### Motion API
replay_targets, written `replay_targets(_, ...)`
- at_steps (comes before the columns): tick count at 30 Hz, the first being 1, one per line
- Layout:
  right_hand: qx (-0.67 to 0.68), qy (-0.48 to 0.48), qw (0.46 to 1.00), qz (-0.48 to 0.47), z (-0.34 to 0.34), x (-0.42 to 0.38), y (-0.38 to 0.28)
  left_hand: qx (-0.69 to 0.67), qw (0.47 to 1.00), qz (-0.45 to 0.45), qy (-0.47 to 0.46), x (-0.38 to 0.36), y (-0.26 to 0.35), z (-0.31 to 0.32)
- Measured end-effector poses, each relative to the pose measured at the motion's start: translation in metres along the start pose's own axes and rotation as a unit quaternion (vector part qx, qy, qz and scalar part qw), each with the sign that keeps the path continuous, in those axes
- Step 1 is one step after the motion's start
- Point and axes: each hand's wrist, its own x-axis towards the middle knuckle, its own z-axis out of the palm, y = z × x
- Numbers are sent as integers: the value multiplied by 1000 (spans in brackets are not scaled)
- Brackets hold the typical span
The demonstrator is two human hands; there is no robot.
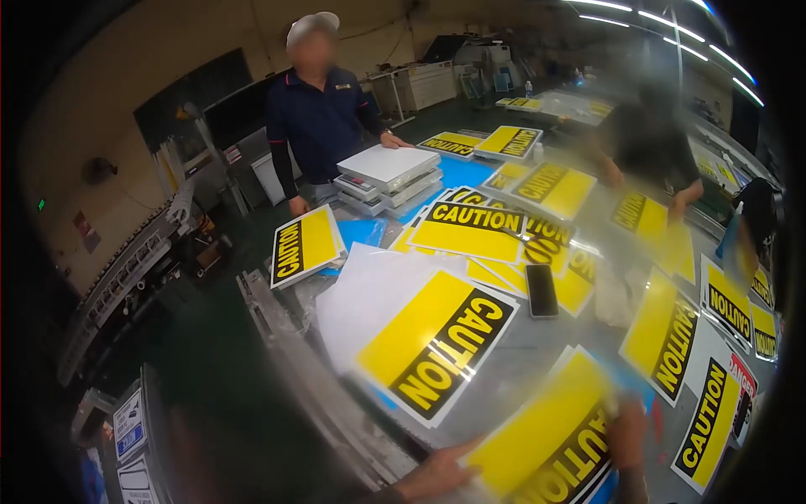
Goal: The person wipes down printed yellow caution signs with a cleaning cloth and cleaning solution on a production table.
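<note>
A stack of yellow and black caution signs (537, 437) lies tilted at the bottom of the view, nearest to me. My left hand (438, 472) grips its left edge, the fingers partly hidden by the sign. On the right edge, my right hand (628, 441) is closed around the side of the stack, a little blurred. Just beyond it, another caution sign (437, 349) rests on white sheets (361, 290). A black phone (541, 291) lies face up near more caution signs (474, 227) piled mid-table.
Across the table stands a person (323, 126), one hand on a stack of white panels (388, 168). Another person (651, 143) works at the right, blurred. More caution signs (663, 336) cover the right side. A metal rail (311, 378) runs along the table's left edge.
</note>
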Motion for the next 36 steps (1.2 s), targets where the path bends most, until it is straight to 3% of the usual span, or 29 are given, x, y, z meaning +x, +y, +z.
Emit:
replay_targets(2,57,16,994,90,-26,19,6,135,986,90,39,3,-24,1)
replay_targets(4,163,-15,986,29,10,-6,-21,20,999,-29,-33,3,-11,-6)
replay_targets(5,170,-85,980,-63,20,-18,-73,80,995,-60,-31,6,1,-8)
replay_targets(6,129,-196,947,-218,12,-26,-120,53,994,-81,-42,5,15,-10)
replay_targets(7,184,-167,929,-276,-6,-32,-152,22,995,-83,-46,4,27,-9)
replay_targets(8,178,-168,937,-250,9,-38,-146,-43,994,-84,-47,3,23,-8)
replay_targets(9,120,-205,963,-129,33,-33,-125,-48,994,-78,-54,2,29,-8)
replay_targets(10,102,-110,984,-93,35,-9,-89,-47,996,-72,-40,0,31,-3)
replay_targets(11,59,-87,994,-8,35,11,-52,-45,996,-67,-43,0,27,-1)
replay_targets(12,17,-33,999,12,49,29,-6,-41,997,-55,-36,-4,27,-2)
replay_targets(13,57,-58,996,38,44,42,14,-43,996,-61,-39,-6,23,-2)
replay_targets(15,16,-49,999,-8,46,50,32,-47,996,-67,-33,-5,19,-4)
replay_targets(16,70,-29,996,-41,55,38,2,-47,996,-63,-33,0,17,-3)
replay_targets(17,174,-116,978,-25,42,28,-51,-50,996,-62,-29,2,15,-3)
replay_targets(18,118,-196,967,-107,49,14,-95,-49,996,-67,-25,1,12,-4)
replay_targets(19,513,-230,825,56,71,-4,-88,-45,996,-77,-31,-1,20,-4)
replay_targets(20,352,-175,919,-38,70,5,-86,-40,997,-67,-29,4,18,-4)
replay_targets(21,167,-92,976,-107,69,15,-83,-34,997,-64,-29,3,17,-5)
replay_targets(22,126,-134,983,-28,67,42,-52,-32,997,-63,-23,-3,16,-4)
replay_targets(24,25,-46,998,-24,68,89,10,-39,997,-66,-34,-8,25,-3)
replay_targets(26,-37,-105,994,-3,50,107,19,-41,998,-45,-36,-6,23,-3)
replay_targets(27,28,-31,998,-39,60,88,11,17,999,-21,-43,-6,3,-9)
replay_targets(28,57,-15,997,-55,56,65,-27,-28,997,-64,-31,-9,18,-4)
replay_targets(30,71,-207,971,-92,44,16,-120,-9,995,-98,-35,-9,23,-4)
replay_targets(31,70,-336,929,-137,43,-4,-153,11,997,-73,-34,-9,-11,-5)
replay_targets(32,149,-160,932,-290,31,-21,-167,56,994,-72,-52,-6,10,-8)
replay_targets(33,152,-159,940,-260,29,-17,-170,107,993,0,-50,-4,-4,-11)
replay_targets(36,82,-100,974,-189,56,30,-125,36,999,-20,-32,-5,-20,-9)
